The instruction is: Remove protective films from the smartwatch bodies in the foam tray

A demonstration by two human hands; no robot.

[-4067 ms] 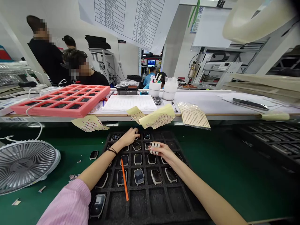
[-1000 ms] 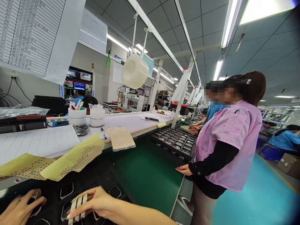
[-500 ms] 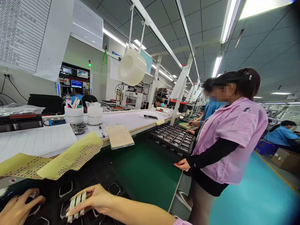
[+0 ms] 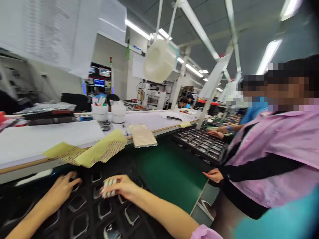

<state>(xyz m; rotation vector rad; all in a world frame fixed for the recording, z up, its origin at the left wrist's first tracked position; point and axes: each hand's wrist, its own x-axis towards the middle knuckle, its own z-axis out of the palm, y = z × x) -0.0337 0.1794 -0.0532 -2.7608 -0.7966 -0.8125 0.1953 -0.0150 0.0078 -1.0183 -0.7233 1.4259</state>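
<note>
Down in front of me lies a black tray (image 4: 93,207) divided into pockets, several of which hold rounded-square metal watch cases (image 4: 79,225). My left hand (image 4: 62,187) is over the tray's far left part, its thumb and fingers curled round a watch case (image 4: 75,188) that they partly hide. In my right hand (image 4: 126,187) is a small white slatted block (image 4: 109,188), pinched between thumb and fingers above a pocket at the tray's far side. Motion blurs the block, so its exact kind is unclear.
Yellow sticker sheets (image 4: 102,149) overhang the bench edge beyond the tray. A pale dotted sheet stack (image 4: 143,135) lies to their right. A large tape roll (image 4: 159,61) hangs overhead. At right, a co-worker in pink (image 4: 279,142) stands by another filled black tray (image 4: 201,142).
The view has swung left and tilted down, so the scene sits further right and more of the near tray shows. The right hand still has the slatted block; the left remains at a watch case.
</note>
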